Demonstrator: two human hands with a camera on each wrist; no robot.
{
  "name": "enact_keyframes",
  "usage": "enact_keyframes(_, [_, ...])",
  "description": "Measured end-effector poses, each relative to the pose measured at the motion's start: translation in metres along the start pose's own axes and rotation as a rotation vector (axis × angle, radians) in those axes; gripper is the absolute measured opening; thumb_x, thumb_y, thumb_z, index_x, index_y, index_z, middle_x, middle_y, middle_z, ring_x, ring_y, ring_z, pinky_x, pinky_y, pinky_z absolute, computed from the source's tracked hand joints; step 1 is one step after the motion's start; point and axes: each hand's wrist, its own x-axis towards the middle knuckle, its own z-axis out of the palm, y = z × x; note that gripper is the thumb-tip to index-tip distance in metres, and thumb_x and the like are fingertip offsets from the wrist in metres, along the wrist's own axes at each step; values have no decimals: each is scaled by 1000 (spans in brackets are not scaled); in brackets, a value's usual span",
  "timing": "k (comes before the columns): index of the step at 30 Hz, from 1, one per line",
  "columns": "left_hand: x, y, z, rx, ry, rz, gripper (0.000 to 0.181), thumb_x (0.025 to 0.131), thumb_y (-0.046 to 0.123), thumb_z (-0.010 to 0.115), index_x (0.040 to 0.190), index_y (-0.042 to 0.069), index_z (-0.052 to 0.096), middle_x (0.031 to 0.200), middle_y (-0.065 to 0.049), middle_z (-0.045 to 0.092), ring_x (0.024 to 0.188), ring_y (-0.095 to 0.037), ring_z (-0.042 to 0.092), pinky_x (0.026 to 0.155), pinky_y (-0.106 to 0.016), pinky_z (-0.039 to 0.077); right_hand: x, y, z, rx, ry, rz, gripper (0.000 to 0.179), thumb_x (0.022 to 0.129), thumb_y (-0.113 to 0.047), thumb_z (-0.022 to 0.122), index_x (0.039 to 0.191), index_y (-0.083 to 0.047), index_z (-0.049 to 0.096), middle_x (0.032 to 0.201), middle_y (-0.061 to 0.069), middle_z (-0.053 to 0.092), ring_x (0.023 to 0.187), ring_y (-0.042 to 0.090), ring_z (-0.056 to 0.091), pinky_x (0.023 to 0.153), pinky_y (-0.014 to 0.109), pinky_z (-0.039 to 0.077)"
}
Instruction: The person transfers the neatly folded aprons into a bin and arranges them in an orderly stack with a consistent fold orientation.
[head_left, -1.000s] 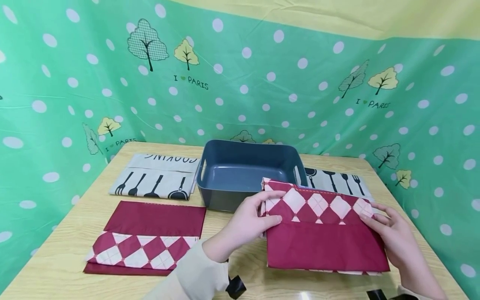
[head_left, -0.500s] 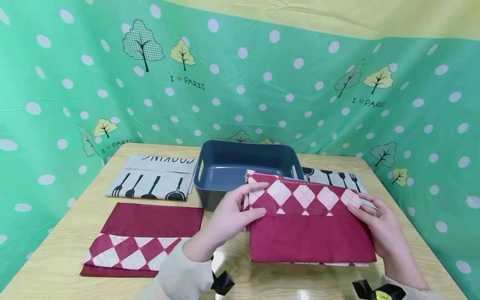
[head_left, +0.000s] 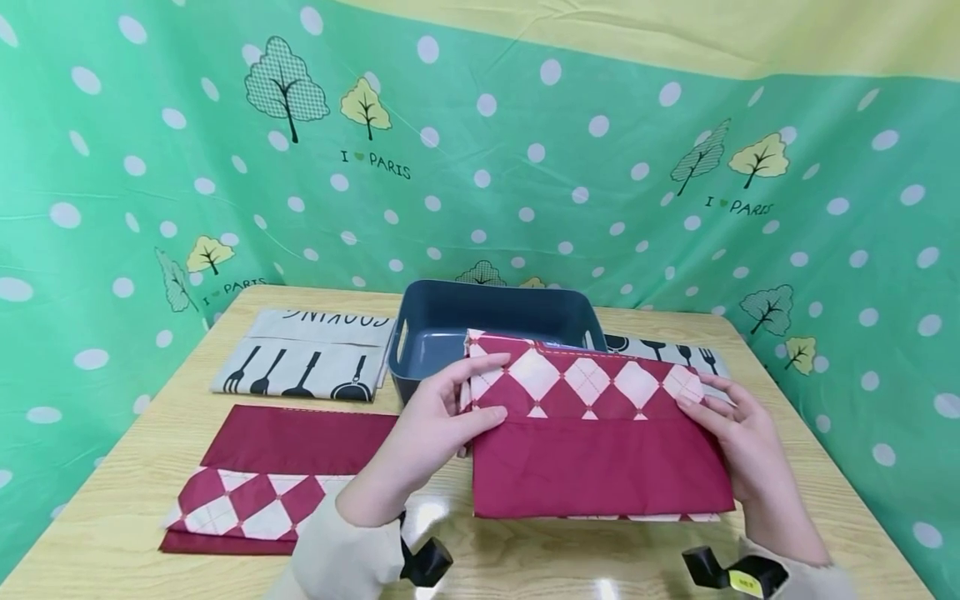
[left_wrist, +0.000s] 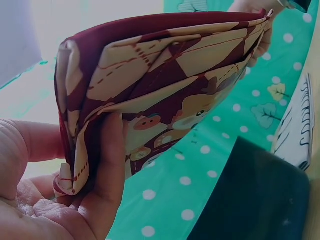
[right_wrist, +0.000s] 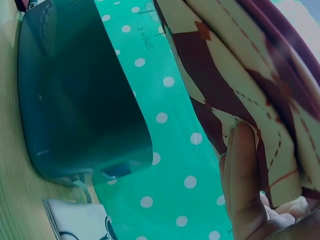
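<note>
Both hands hold up a folded maroon cloth [head_left: 600,467] with a band of white and maroon diamonds along its upper part. The left hand [head_left: 431,425] pinches its left edge, thumb on the front and a finger over the top corner. At the right edge, the right hand [head_left: 742,433] grips with the thumb in front and other fingers behind. The left wrist view shows the stacked layers of the cloth [left_wrist: 150,65] and cartoon animals printed on its back. A dark blue bin [head_left: 487,304] stands just behind the cloth, which overlaps its front in the head view.
Another folded maroon cloth [head_left: 300,442] with diamonds lies at the left of the wooden table [head_left: 112,517]. A white cloth [head_left: 307,358] with kitchen-tool prints lies left of the bin, and a similar white cloth [head_left: 667,350] right of it. A green dotted curtain [head_left: 480,179] hangs behind.
Both hands have carried the folded maroon cloth leftward and slightly up, so it now covers more of the bin's front in the head view. The head view has shifted slightly too.
</note>
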Motion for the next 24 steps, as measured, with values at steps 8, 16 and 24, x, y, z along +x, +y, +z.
enact_keyframes(8, [1,0,-9,-67,40,21,57,90,-5,62,144,6,49,131,-20,55,109,-16,62,78,-25,59,3,-5,15,8,5,0,33,98,-19,62,124,-31,45,93,-18,72,74,8,73,62,30,61])
enact_keyframes(16, [1,3,-16,-83,101,20,56,90,-4,62,143,8,49,137,-16,50,117,-20,57,83,-26,58,4,-9,29,67,-32,-55,32,98,-18,63,125,-26,48,93,-14,74,72,10,73,61,30,60])
enact_keyframes(24, [6,3,-24,-132,130,17,55,93,-5,56,145,9,45,142,-14,45,123,-21,52,86,-24,57,8,-13,39,73,-20,-77,32,98,-17,62,125,-24,47,91,-13,74,71,10,73,62,29,60])
